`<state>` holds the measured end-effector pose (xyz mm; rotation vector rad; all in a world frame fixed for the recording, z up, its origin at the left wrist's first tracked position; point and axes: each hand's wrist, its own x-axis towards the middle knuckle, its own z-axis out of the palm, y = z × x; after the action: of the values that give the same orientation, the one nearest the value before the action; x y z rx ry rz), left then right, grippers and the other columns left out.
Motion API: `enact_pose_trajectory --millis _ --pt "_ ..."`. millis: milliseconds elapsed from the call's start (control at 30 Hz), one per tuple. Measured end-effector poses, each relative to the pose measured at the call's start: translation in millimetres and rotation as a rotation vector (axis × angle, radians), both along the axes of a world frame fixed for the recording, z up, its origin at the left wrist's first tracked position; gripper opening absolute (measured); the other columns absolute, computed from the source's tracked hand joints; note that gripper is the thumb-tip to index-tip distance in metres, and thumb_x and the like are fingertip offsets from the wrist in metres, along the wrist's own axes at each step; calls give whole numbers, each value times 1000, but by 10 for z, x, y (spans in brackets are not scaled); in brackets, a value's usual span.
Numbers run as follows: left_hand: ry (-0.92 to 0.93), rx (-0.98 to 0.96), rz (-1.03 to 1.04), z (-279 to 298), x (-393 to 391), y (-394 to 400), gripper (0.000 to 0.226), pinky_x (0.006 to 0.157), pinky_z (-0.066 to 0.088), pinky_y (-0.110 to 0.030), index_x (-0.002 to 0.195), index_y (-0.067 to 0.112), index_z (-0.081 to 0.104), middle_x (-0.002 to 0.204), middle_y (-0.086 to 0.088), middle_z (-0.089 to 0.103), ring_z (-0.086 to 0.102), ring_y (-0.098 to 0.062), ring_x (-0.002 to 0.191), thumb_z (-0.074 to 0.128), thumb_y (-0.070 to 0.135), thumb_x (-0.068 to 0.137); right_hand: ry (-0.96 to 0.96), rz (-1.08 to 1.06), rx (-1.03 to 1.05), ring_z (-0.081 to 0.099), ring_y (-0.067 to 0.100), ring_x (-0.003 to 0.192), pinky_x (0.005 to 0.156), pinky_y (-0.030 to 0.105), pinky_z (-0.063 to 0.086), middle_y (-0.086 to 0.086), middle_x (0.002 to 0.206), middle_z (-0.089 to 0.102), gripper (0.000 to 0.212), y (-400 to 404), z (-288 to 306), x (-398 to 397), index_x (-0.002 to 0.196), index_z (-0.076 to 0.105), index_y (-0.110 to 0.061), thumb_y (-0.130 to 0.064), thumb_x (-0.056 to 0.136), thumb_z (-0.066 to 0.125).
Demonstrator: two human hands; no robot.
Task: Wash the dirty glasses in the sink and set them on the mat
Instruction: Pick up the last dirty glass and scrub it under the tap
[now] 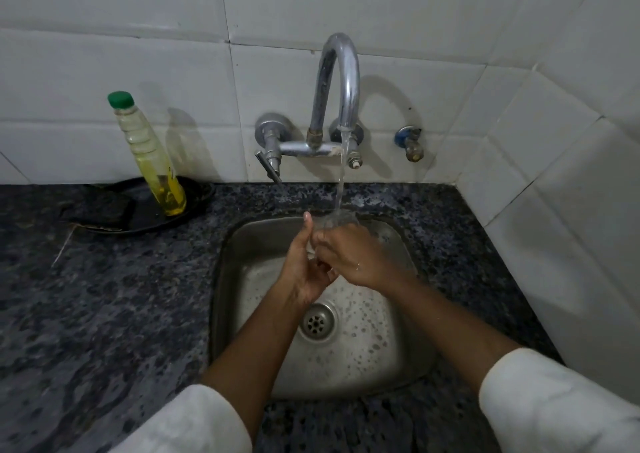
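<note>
our left hand point(304, 265) and right hand point(353, 258) meet over the steel sink point(398, 366), under the stream from the tap point(337, 82). a clear glass point(332, 222) seems to sit between them at the water, the right hand curled onto it; the left's grip we cannot tell, thumb raised. a yellow soap bottle point(152, 161) stands on a dark tray point(194, 206).

Bottle point(152, 161) on tray point(194, 206) left of sink point(225, 279), tap point(337, 96) behind
</note>
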<state>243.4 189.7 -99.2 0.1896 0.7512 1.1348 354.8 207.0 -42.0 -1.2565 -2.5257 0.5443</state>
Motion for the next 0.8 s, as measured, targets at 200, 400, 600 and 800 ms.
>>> enact_pose_trajectory --millis 200,400,600,800 --pt "-110 84 183 -47 -66 -41 41 89 55 -37 111 -1 64 111 -22 65 67 -30 100 59 35 93 125 -31 -85 67 17 88 73 37 54 -4 93 70 19 -65 -50 -25 101 61 -29 -28 88 48" --pt "128 -45 89 16 8 2 46 80 51 -37 71 10 75 84 -10 69 67 -23 85 66 54 82 533 -225 -357 64 4 72 63 23 49 -5 80 70 15 -165 -92 -61 91 71 -10 -13 90 56" --pt "443 58 241 125 13 -36 48 87 57 -43 126 11 56 114 -10 69 68 -26 100 74 21 83 1592 -947 -1110 62 14 65 48 20 43 2 76 71 20 -267 -414 -182 88 64 -14 -26 90 47" --pt "810 338 184 210 -27 -252 71 92 56 -43 117 13 51 117 -8 68 67 -24 108 89 8 57 1488 -1106 -1003 41 7 31 34 14 29 -4 44 53 23 -88 -488 -196 72 56 -18 -31 91 51"
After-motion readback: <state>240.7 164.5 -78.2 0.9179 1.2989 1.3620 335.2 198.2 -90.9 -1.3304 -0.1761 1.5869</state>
